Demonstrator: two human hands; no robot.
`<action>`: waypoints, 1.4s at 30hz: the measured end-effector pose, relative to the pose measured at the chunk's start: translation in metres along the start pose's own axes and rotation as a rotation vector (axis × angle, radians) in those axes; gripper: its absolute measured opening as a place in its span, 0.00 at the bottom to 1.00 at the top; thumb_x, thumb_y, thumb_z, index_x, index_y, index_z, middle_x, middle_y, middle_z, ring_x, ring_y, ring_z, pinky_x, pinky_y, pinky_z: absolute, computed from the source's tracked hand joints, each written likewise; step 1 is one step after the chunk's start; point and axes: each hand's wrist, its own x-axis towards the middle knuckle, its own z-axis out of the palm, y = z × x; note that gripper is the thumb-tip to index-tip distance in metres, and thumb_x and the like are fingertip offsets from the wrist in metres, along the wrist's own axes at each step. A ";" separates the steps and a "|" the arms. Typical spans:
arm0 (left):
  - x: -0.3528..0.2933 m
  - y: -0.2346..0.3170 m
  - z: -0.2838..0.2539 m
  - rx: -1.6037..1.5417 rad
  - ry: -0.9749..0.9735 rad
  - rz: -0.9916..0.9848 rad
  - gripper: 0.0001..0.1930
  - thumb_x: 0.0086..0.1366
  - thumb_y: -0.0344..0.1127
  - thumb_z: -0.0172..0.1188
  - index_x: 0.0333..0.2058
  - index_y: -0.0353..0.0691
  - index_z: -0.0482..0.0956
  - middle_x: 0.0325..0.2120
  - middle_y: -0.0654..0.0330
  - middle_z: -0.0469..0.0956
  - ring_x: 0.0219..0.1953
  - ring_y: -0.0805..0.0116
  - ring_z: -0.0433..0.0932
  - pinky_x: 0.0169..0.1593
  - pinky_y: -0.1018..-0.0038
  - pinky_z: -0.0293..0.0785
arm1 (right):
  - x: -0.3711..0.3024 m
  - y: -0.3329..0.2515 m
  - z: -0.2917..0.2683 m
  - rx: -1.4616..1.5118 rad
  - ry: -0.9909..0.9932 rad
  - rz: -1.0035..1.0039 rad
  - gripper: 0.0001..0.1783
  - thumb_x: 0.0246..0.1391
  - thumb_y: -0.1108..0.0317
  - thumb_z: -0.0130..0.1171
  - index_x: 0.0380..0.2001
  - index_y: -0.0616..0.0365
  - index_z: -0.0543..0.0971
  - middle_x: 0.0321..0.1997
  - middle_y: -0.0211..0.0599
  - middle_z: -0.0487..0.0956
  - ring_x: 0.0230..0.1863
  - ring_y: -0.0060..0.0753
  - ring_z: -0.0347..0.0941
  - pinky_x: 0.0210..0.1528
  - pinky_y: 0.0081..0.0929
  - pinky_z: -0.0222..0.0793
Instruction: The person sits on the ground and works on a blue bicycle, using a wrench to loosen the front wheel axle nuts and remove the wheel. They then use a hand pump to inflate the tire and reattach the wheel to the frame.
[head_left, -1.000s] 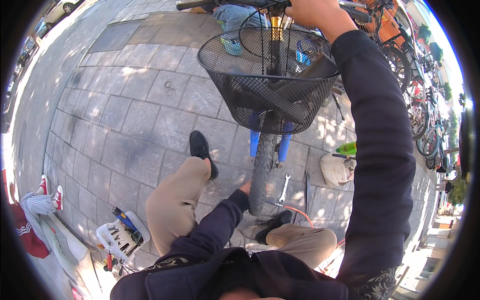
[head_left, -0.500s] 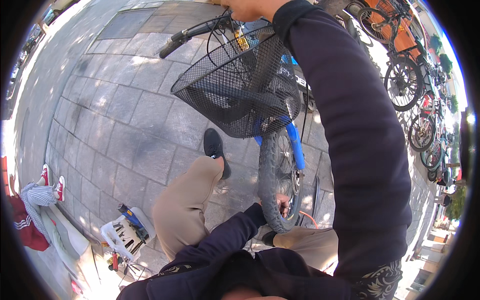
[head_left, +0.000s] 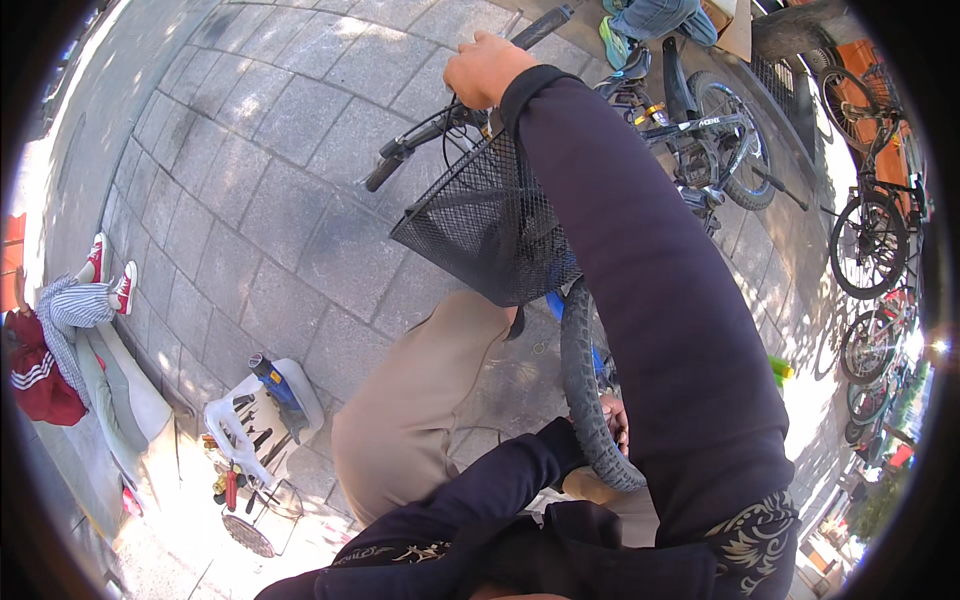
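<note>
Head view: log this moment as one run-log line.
left hand: at front wheel, partly hidden | right hand: gripping handlebar | black mesh basket: partly behind right sleeve | white tool bin: on paving

Pavement: grey rectangular stone slabs (head_left: pixel 265 210) with dark joints, dappled with sunlight.
Left edge: a seated person in a maroon garment with white stripes (head_left: pixel 48 372), striped trousers (head_left: pixel 85 303) and red-and-white shoes (head_left: pixel 125 288), beside a long pale slab (head_left: pixel 135 405).
Lower left: an open white plastic tub (head_left: pixel 222 428) with dark tools inside and a blue-and-black cylindrical tool (head_left: pixel 276 384) slanting over it; near it, a red-handled tool (head_left: pixel 231 490) and a round dark disc (head_left: pixel 247 537) by thin wire framing.
Top: another person's blue jeans (head_left: pixel 668 20) and bright green shoe (head_left: pixel 614 42), near a brown cardboard box (head_left: pixel 735 28).
Right side: a row of parked bicycles (head_left: pixel 866 190); a bright green object (head_left: pixel 781 367), partly hidden.
</note>
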 end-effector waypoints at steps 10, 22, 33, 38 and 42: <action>-0.004 0.019 0.038 -0.005 -0.188 0.133 0.10 0.74 0.35 0.56 0.33 0.36 0.73 0.28 0.52 0.80 0.31 0.53 0.84 0.44 0.56 0.85 | 0.072 -0.001 0.081 0.545 0.007 0.018 0.18 0.62 0.63 0.57 0.49 0.58 0.88 0.54 0.49 0.87 0.57 0.52 0.83 0.62 0.51 0.73; -0.001 0.058 0.048 -0.094 0.178 0.018 0.08 0.65 0.33 0.54 0.33 0.34 0.75 0.28 0.54 0.77 0.35 0.55 0.81 0.52 0.51 0.81 | -0.443 -0.010 0.041 0.823 -0.037 1.050 0.26 0.69 0.49 0.59 0.58 0.57 0.84 0.49 0.55 0.88 0.53 0.58 0.85 0.57 0.46 0.78; -0.002 0.063 0.077 -0.328 0.386 -0.157 0.18 0.64 0.47 0.62 0.38 0.35 0.73 0.28 0.62 0.74 0.32 0.67 0.75 0.46 0.67 0.73 | -0.649 -0.267 0.124 2.596 0.560 2.205 0.25 0.72 0.46 0.57 0.58 0.53 0.76 0.52 0.38 0.84 0.47 0.42 0.83 0.54 0.54 0.80; -0.005 0.045 0.060 -0.302 0.272 0.021 0.21 0.70 0.51 0.62 0.44 0.35 0.76 0.30 0.63 0.76 0.34 0.65 0.77 0.47 0.65 0.77 | -0.639 -0.273 0.144 2.843 0.902 1.962 0.18 0.72 0.52 0.58 0.54 0.53 0.76 0.46 0.33 0.83 0.46 0.35 0.83 0.48 0.47 0.81; -0.012 0.009 0.013 -0.016 0.405 0.272 0.20 0.75 0.50 0.58 0.51 0.38 0.78 0.37 0.57 0.81 0.43 0.58 0.83 0.54 0.59 0.81 | -0.634 -0.279 0.153 2.790 0.965 2.117 0.17 0.70 0.56 0.60 0.51 0.57 0.76 0.45 0.36 0.82 0.46 0.39 0.81 0.54 0.46 0.80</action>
